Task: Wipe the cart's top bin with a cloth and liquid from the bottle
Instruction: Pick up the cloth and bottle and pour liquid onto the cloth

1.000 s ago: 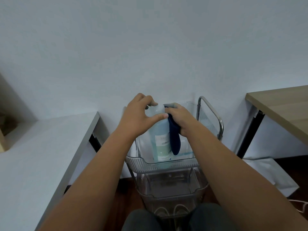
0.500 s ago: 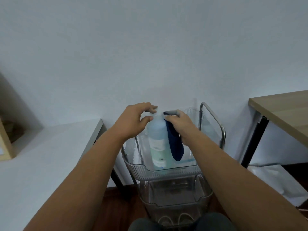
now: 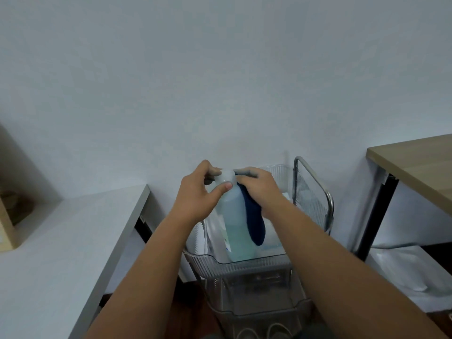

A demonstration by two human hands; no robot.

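White wall (image 3: 220,81) filled most of the view, and down at the left ran a pale counter (image 3: 61,241) with a small wooden box (image 3: 7,216) at its far edge. Moving across, the left hand (image 3: 195,196) was curled over the top of the bottle (image 3: 233,221), thumb and fingers pinched round the white cap (image 3: 226,176). One bottle, pale blue liquid inside, standing upright in the top bin (image 3: 244,261) of the clear cart (image 3: 256,302). Right beside it, the right hand (image 3: 260,188) gripped the bottle's neck with one dark blue cloth (image 3: 253,223) pinned under the fingers, its loose end hanging down along the bottle's side into the bin. Two hands, both clamped on. Below the top bin, at least one more clear bin showed. Right of that rose the cart's metal handle (image 3: 315,187), and further right a wooden tabletop (image 3: 420,167).

By the look of it, this was the cap coming off. The risk: a twist with too little hold below could tip the bottle and spill liquid into the bin or down the cart. The cloth, squeezed between fingers and smooth plastic, could let the grip slide, or drop free once the right hand shifted.
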